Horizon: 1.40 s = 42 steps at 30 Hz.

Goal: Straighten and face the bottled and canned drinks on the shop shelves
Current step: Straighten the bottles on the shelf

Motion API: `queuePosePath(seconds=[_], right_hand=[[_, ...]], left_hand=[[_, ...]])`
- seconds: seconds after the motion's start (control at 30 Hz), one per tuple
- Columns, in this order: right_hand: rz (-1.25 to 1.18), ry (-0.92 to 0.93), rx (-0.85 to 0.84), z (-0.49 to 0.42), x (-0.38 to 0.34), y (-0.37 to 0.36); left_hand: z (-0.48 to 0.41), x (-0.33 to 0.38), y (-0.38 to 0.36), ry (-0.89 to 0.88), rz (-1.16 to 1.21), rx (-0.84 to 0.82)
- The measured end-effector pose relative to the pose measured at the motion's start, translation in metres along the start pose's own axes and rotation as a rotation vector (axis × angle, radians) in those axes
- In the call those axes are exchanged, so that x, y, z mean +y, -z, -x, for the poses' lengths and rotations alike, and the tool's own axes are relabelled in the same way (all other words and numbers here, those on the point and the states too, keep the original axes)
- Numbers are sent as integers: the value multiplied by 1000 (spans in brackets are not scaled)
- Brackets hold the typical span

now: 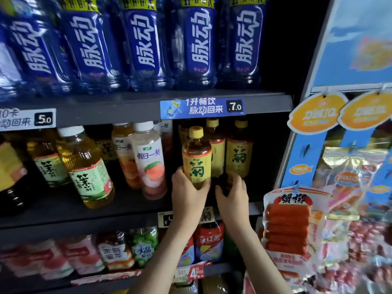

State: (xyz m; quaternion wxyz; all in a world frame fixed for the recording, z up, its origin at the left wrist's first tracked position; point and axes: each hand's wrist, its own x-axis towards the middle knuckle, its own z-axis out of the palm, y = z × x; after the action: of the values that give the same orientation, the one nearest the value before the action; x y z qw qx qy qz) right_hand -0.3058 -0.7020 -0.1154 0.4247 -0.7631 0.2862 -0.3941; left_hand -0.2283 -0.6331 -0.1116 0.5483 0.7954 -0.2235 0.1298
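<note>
On the middle shelf (131,211) my left hand (186,192) grips the base of a yellow-labelled chrysanthemum tea bottle (196,158) with a yellow cap, held upright, label facing me. My right hand (232,192) wraps around the dark lower part of a second bottle (224,181) just right of it; that bottle's upper part is hidden in shadow. Two more of the same tea bottles (239,153) stand behind. To the left stand a peach drink bottle (150,160) and a green-labelled tea bottle (87,170), both leaning.
Large blue drink bottles (197,43) line the top shelf above price tags (203,108). Red and green bottles (209,240) fill the shelf below my forearms. A snack rack with hanging packets (288,225) juts out close on the right.
</note>
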Motion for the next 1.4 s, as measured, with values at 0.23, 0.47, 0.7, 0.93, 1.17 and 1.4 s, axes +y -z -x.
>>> queuePosePath(seconds=[0.23,0.47,0.7,0.93,1.17,1.4], right_hand=[[-66,34,-54,-5,4,3],[-27,102,-173,-1,1,-1],[35,78,-111,-2,10,10],[27,32,62,-12,7,16],[11,148,28,-14,-4,-4],[37,128,217,-23,-2,-1]], left_hand=[[-5,1,-1,16,80,-53],[2,6,-4,27,6,81],[6,6,3,62,-65,167],[11,1,4,51,-56,131],[10,-4,6,-20,-86,88],[-7,-1,-4,35,-97,88]])
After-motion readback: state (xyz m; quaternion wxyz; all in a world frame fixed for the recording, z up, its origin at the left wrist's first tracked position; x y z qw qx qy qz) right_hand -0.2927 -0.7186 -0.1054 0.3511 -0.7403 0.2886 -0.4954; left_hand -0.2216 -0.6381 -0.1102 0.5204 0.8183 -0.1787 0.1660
